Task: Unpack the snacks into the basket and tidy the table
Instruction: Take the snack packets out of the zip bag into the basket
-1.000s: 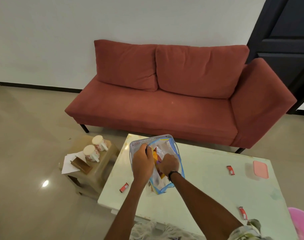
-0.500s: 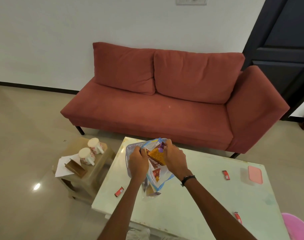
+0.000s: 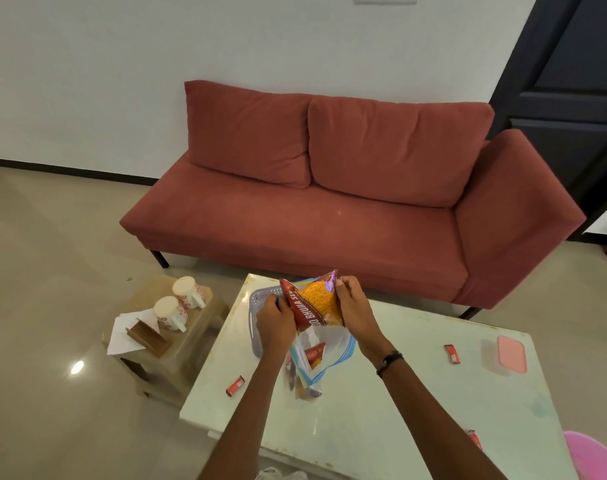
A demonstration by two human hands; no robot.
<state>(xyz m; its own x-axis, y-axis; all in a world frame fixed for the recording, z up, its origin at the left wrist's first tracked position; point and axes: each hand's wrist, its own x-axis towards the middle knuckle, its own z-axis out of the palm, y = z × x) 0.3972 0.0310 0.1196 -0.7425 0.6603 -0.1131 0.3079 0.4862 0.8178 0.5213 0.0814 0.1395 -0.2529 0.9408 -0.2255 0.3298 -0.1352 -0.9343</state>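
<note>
My right hand (image 3: 355,308) grips a red and orange snack packet (image 3: 314,304) by its top right corner, lifted above a clear zip bag (image 3: 324,348) with blue edges. My left hand (image 3: 274,322) holds the rim of that zip bag on its left side. More small packets show through the bag. The grey perforated basket (image 3: 262,296) lies on the pale table (image 3: 381,410) under and behind both hands, mostly hidden. Three small red snack bars lie loose on the table: one at the left (image 3: 235,386), one at the right (image 3: 452,354), one near the front right edge (image 3: 475,438).
A clear box with a pink lid (image 3: 511,353) sits at the table's right. A low stool (image 3: 170,337) on the left carries two mugs (image 3: 172,311), papers and a wooden holder. A red sofa (image 3: 329,209) stands beyond the table. A pink object (image 3: 596,455) shows bottom right.
My right hand has drawn the red and orange packet up out of the zip bag. My left hand stays on the bag's rim. The camera has tilted upward.
</note>
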